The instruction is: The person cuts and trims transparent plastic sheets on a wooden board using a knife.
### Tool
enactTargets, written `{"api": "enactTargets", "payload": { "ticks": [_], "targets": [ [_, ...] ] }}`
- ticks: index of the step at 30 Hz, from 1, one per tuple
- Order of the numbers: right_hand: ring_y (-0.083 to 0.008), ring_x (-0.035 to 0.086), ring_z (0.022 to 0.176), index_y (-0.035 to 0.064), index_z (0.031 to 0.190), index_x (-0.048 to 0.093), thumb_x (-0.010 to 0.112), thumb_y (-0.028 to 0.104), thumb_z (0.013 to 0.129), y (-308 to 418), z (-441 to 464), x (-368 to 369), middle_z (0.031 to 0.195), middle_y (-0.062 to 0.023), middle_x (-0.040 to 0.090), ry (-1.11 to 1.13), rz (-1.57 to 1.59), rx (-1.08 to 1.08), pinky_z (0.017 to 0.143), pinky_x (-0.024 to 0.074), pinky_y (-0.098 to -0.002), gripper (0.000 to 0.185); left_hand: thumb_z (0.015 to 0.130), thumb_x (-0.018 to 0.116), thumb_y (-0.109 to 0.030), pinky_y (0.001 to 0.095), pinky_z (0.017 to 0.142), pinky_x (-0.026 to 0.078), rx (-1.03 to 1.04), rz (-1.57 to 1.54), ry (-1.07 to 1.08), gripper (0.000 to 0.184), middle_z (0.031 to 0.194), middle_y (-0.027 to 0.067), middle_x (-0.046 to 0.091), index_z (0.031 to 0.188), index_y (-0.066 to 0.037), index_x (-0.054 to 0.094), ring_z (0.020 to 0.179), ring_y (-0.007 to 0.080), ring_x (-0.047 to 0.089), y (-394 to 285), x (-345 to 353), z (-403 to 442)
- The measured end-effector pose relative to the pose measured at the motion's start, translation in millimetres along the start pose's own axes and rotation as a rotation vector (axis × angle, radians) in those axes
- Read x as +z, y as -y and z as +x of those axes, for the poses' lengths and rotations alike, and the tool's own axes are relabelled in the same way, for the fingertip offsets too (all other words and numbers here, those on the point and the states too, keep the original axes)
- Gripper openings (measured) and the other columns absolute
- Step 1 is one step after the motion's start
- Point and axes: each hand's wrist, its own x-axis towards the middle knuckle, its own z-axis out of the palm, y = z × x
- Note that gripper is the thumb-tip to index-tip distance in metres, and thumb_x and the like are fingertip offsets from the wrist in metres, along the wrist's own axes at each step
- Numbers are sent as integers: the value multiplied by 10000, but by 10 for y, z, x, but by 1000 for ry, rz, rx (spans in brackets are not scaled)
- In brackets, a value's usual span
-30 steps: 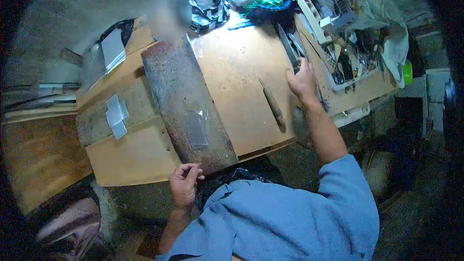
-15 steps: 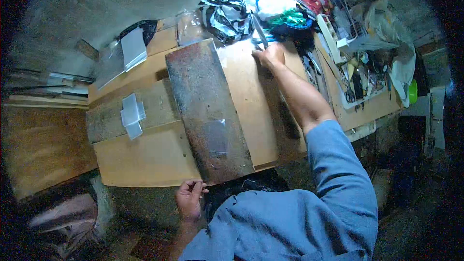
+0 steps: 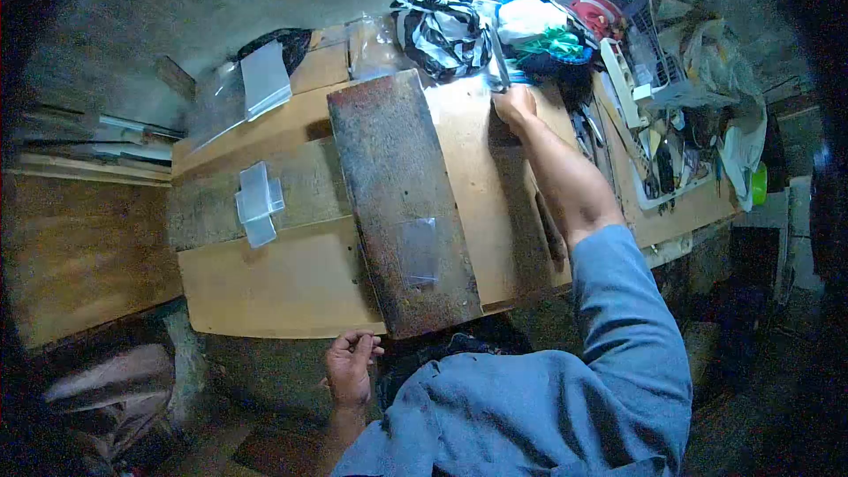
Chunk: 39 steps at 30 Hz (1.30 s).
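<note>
My right hand [image 3: 516, 108] reaches to the back of the table and is closed around a long, narrow, knife-like blade [image 3: 499, 62], which points away from me towards the bags. My left hand [image 3: 350, 366] is just off the table's front edge, its fingers curled and pinched together; whatever they hold, if anything, does not show. Between the hands a worn, dark board [image 3: 389, 150] lies lengthwise on the table. A small clear plastic sheet [image 3: 418, 252] rests on its near part. Left of it, several more clear plastic pieces [image 3: 257, 203] lie stacked on another worn plank [image 3: 199, 208].
White sheets [image 3: 265, 79] lie at the back left. A black-and-white striped bag [image 3: 442, 35] and a blue-rimmed basket [image 3: 579, 55] stand at the back. On the right are a power strip [image 3: 616, 71] and a white tray [image 3: 676, 194] of tools. The wooden table [image 3: 274, 287] ends near my body.
The whole view has shifted slightly, so the table appears farther right. My right hand still grips the blade, which now looks more upright and shorter. My left hand has hardly moved.
</note>
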Motion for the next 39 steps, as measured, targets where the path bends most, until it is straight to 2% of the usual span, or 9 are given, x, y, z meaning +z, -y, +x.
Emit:
{"api": "enactTargets", "payload": {
  "ticks": [3, 5, 6, 10, 15, 23, 31, 35, 39],
  "targets": [
    [-266, 633, 790, 9, 831, 658, 657, 344, 717, -328, 115, 161, 860, -146, 659, -81, 52, -132, 690, 475, -375, 354, 879, 585, -162, 209, 565, 426, -1, -15, 13, 146, 829, 63, 657, 944, -31, 589, 670, 109, 614, 10, -20, -9],
    [-157, 563, 627, 46, 765, 630, 650, 326, 732, -604, 218, 228, 699, -50, 603, 169, 360, -290, 579, 436, -324, 282, 880, 582, -162, 207, 570, 426, -6, -33, 30, 147, 835, 62, 657, 948, -31, 588, 673, 108, 614, 10, -18, -26],
    [-91, 464, 540, 77, 726, 583, 639, 327, 748, -376, -136, -5, 604, 10, 513, 109, 275, -209, 487, 364, -292, 258, 882, 581, -164, 207, 577, 428, -18, -7, 40, 150, 843, 62, 656, 949, -31, 588, 681, 107, 614, 6, -11, -33],
    [-96, 435, 451, 83, 740, 555, 617, 293, 795, -419, -592, -250, 537, 16, 459, 318, 508, -107, 413, 347, -279, 226, 884, 577, -165, 207, 592, 432, -22, 16, 83, 154, 867, 66, 654, 953, -28, 588, 703, 106, 613, -79, 85, -88],
    [-116, 505, 461, 18, 876, 595, 631, 259, 804, -490, -1150, -502, 580, -22, 531, 399, 712, -89, 421, 410, -258, 253, 884, 579, -164, 211, 603, 438, 3, 25, 145, 157, 875, 58, 650, 972, -35, 591, 714, 109, 614, -76, 158, -113],
    [-92, 495, 513, 4, 910, 583, 584, 131, 787, -450, -2529, -1064, 649, -48, 556, 915, 1111, -25, 481, 420, -223, 177, 877, 592, -128, 224, 726, 454, 59, 15, 373, 251, 1022, 56, 616, 1107, -38, 548, 919, 106, 584, -108, 536, -67],
    [-100, 479, 508, -37, 888, 568, 580, 59, 736, -570, -3341, -1234, 630, -46, 531, 1335, 1110, 17, 464, 360, -224, 179, 891, 499, -451, 350, 928, 396, -46, -521, 791, 609, 1211, 154, 505, 1269, 16, 399, 1126, 229, 476, -325, 995, -124],
    [-93, 471, 524, -22, 906, 579, 595, 74, 746, -705, -3414, -1243, 647, -30, 541, 1280, 990, 2, 484, 362, -222, 187, 907, 504, -363, 349, 884, 433, -97, -512, 788, 520, 1146, 133, 554, 1251, 19, 431, 1028, 216, 544, -404, 980, -267],
    [-47, 494, 574, 57, 949, 569, 598, 97, 773, -833, -3402, -1241, 706, 27, 555, 1391, 995, -28, 501, 375, -187, 183, 865, 586, -71, 272, 815, 461, 16, -218, 668, 256, 1003, 73, 626, 1114, -9, 570, 919, 129, 576, -376, 995, -332]
  ]
}}
